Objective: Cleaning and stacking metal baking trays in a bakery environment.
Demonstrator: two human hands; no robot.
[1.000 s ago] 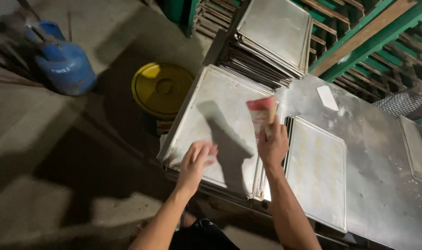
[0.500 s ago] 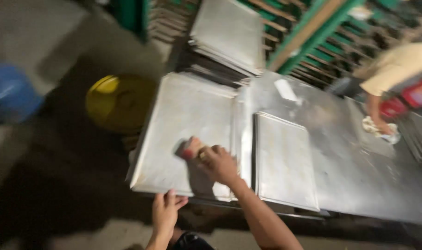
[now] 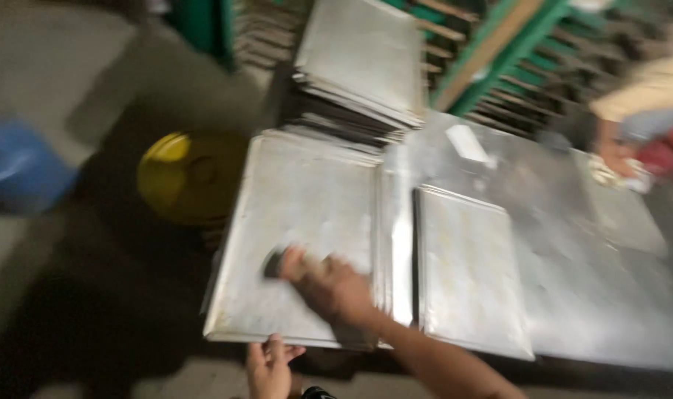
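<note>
the right hand (image 3: 329, 284) lies flat on the large metal tray (image 3: 299, 199), pressing a small dark-edged pad or cloth (image 3: 276, 262) against its surface; the fingers are curled over the pad, though motion blur hides the exact grip. the left hand (image 3: 270, 366) is at the near edge of the same tray, its fingers spread and touching the rim from below the frame; it holds nothing that can be seen.

the large tray sits at the left end of a steel table (image 3: 573, 244), overhanging the edge toward the floor. it is shallow and holds nothing besides the pad and hand, its surface dull and smeared. just beside it on the right lies a second, narrower tray (image 3: 469, 273), also shallow, with faint pale marks on it. behind the large tray stands a tall stack of flat trays (image 3: 358, 74), the top one tilted a little. a small white scrap (image 3: 469, 144) lies on the table beyond the narrow tray.

on the floor left of the table is a round yellow lid or bucket top (image 3: 181, 174), and farther left a blue container (image 3: 18, 166), too blurred to tell what it holds. green racking (image 3: 514, 52) runs behind the table. at the far right another person's hand (image 3: 610, 148) rests on a crumpled cloth (image 3: 624, 176).
</note>
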